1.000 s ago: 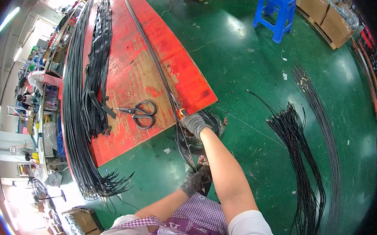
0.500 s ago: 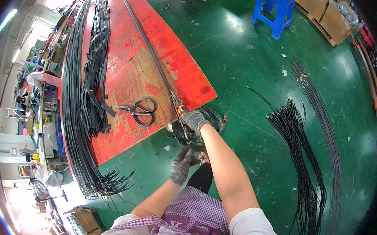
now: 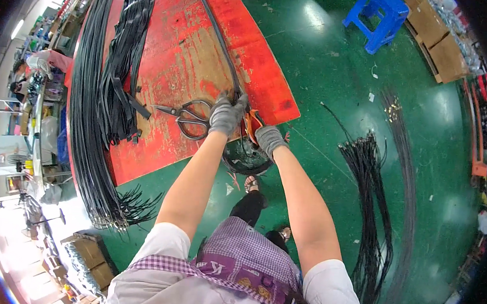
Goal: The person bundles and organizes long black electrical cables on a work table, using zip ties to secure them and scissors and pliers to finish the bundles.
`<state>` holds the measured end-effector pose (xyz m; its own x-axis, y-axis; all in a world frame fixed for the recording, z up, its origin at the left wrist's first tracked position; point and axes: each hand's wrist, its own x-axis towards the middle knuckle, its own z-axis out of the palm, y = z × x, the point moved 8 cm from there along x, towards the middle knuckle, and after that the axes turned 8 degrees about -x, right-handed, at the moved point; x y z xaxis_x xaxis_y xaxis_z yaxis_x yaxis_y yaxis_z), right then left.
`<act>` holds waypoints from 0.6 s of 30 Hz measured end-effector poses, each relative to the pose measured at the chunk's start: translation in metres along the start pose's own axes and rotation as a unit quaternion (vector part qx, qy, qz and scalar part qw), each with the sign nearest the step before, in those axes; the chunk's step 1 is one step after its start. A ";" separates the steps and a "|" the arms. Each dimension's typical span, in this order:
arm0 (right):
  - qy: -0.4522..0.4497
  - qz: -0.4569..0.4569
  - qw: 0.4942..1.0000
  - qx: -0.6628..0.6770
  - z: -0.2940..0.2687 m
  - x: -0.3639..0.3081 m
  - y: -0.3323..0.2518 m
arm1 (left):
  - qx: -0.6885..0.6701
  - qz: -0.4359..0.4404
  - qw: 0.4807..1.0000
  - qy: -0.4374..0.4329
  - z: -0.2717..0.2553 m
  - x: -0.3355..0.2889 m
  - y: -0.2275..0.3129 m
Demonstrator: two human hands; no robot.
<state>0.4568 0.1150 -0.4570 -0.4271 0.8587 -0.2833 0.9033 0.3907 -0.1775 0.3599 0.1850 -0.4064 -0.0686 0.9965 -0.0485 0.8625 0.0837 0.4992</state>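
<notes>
My left hand (image 3: pixel 227 116), in a grey knit glove, is closed around the near end of a thin black cable bundle (image 3: pixel 224 46) at the front of the red worn table (image 3: pixel 175 79). In my right hand (image 3: pixel 269 141), also gloved, are orange-handled pliers (image 3: pixel 252 124). They are held close beside the left hand at the table edge; their jaws are hard to make out. Black-handled scissors (image 3: pixel 194 120) lie on the tabletop just left of my left hand. Below the edge, under my hands, sits a round dark container or coil (image 3: pixel 248 159) with black strands.
Long black cables (image 3: pixel 86 96) and flat black strips (image 3: pixel 119 70) cover the table's left side, cable ends hanging over the edge. More black cable bundles (image 3: pixel 368 189) lie on the green floor at right. A blue stool (image 3: pixel 377 17) and cardboard boxes (image 3: pixel 445 53) stand farther back.
My left hand has reached up from near my body to the cable bundle and closed on it. My right hand, with the pliers, has shifted slightly right. The whole view has tilted and moved.
</notes>
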 end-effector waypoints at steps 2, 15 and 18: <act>-0.046 0.021 0.998 -0.043 0.014 -0.001 0.009 | -0.058 -0.032 0.996 -0.063 0.007 0.008 0.021; -0.150 -0.026 0.982 -0.112 -0.082 0.040 -0.020 | -0.472 -0.147 0.867 -0.059 -0.005 0.082 -0.013; -0.159 -0.057 0.982 -0.081 -0.086 0.062 -0.026 | -0.510 -0.164 0.841 -0.071 -0.008 0.097 -0.019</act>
<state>0.4101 0.1865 -0.3886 -0.4944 0.6685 -0.5556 0.8322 0.5486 -0.0804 0.3331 0.2801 -0.4133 -0.0954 0.9132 -0.3961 -0.0754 0.3902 0.9176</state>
